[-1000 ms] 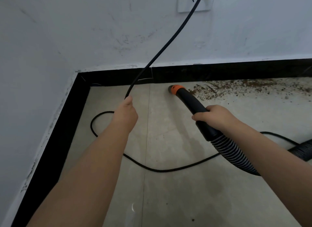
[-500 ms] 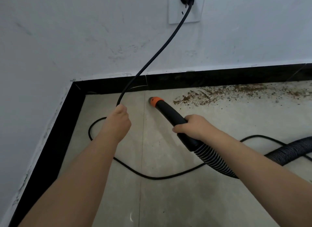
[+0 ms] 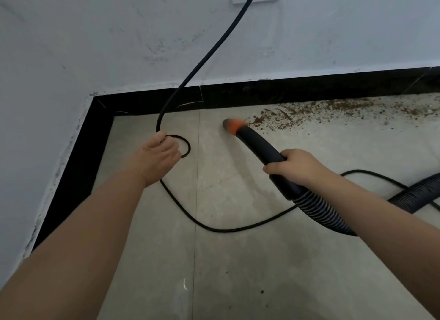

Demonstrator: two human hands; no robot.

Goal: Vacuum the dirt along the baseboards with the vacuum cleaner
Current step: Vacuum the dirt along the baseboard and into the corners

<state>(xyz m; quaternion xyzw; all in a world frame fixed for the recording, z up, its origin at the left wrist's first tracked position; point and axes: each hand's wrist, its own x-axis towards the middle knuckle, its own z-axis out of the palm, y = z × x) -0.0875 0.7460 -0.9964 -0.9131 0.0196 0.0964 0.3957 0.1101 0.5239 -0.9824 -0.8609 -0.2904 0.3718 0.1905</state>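
The cord (image 3: 202, 57) is gripped by the left hand (image 3: 157, 157) and should be held clear. The nozzle (image 3: 234, 125), gripped by the right hand (image 3: 295, 167), should be swept rightward through the dirt (image 3: 333, 110) along the baseboard (image 3: 309, 92).

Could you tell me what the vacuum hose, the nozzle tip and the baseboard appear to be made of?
The vacuum hose looks like flexible ribbed plastic: dark with pale spiral ridges. The nozzle tip seems to be hard matte plastic, orange with a grey mouth. The baseboard reads as glossy black tile or stone, since it shows a thin vertical joint and faint reflections, though painted board cannot be ruled out.
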